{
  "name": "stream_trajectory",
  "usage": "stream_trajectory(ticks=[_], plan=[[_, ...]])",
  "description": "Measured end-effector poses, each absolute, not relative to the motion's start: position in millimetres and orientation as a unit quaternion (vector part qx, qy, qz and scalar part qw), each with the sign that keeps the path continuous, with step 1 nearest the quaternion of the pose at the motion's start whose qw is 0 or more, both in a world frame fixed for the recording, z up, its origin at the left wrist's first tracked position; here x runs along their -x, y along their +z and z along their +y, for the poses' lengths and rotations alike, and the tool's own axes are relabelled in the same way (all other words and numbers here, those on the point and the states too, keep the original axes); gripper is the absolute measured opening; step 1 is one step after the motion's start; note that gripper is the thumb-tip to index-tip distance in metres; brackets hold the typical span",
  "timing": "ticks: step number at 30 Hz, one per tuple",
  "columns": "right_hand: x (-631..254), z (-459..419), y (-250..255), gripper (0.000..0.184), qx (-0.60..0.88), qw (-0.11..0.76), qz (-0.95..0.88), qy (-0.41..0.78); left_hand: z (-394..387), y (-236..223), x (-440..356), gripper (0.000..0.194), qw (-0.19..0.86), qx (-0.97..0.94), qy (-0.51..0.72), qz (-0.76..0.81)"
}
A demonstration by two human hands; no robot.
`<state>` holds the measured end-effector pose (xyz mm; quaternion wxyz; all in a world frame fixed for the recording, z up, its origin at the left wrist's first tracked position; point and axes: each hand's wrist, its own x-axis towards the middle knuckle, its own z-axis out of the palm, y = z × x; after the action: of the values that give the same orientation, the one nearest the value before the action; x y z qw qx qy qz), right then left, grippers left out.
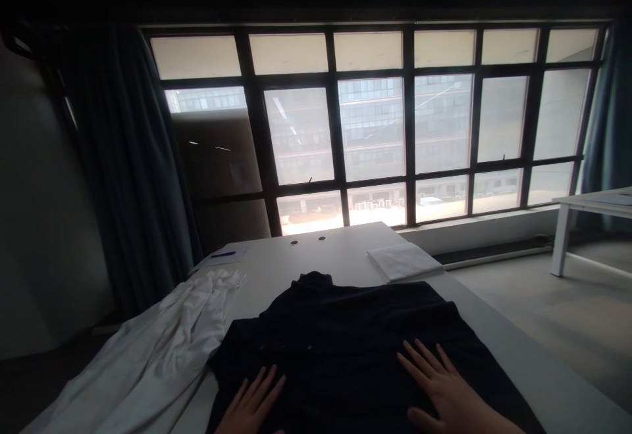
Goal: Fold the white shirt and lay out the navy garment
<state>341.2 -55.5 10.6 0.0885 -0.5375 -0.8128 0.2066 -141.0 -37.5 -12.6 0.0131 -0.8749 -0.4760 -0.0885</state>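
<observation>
A dark navy garment (336, 335), probably a shirt with its collar at the far end, lies spread flat on a long white table (336, 253). My left hand (254, 404) rests palm down on its near left part, fingers apart. My right hand (439, 388) presses flat on its near right part, fingers spread. Neither hand holds anything. A crumpled white cloth (162, 335) lies left of the garment and hangs over the table's left edge. A folded white cloth (402, 261) sits just beyond the garment's far right.
A paper sheet with a blue pen (224, 255) lies at the table's far left corner. Two round holes (307, 239) mark the far end. Dark curtains (128, 157) and a large window (375, 124) stand beyond. A smaller white table (592, 203) stands at right on a grey floor (543, 309).
</observation>
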Motion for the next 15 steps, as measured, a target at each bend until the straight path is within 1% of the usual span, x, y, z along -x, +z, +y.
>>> stream_trajectory(ticks=[4, 6, 11, 15], plan=[[-370.2, -39.1, -17.6, 0.074, 0.595, 0.1, -0.783, 0.155, -34.1, -23.2, 151.7, 0.076, 0.011, 0.854, -0.063, -0.517], [-388.5, -32.6, -26.9, 0.074, 0.636, 0.099, -0.754, 0.129, -31.9, -25.2, 162.3, 0.078, 0.016, 0.842, -0.067, -0.535], [-417.5, -23.0, -31.2, 0.083, 0.681, 0.087, -0.718, 0.118, -28.8, -15.1, 185.3, 0.069, -0.008, 0.826, -0.069, -0.559], [-423.0, -24.5, -22.4, 0.087, 0.678, 0.085, -0.719, 0.127, -39.1, 4.5, 178.9, 0.074, -0.055, 0.8, -0.042, -0.595]])
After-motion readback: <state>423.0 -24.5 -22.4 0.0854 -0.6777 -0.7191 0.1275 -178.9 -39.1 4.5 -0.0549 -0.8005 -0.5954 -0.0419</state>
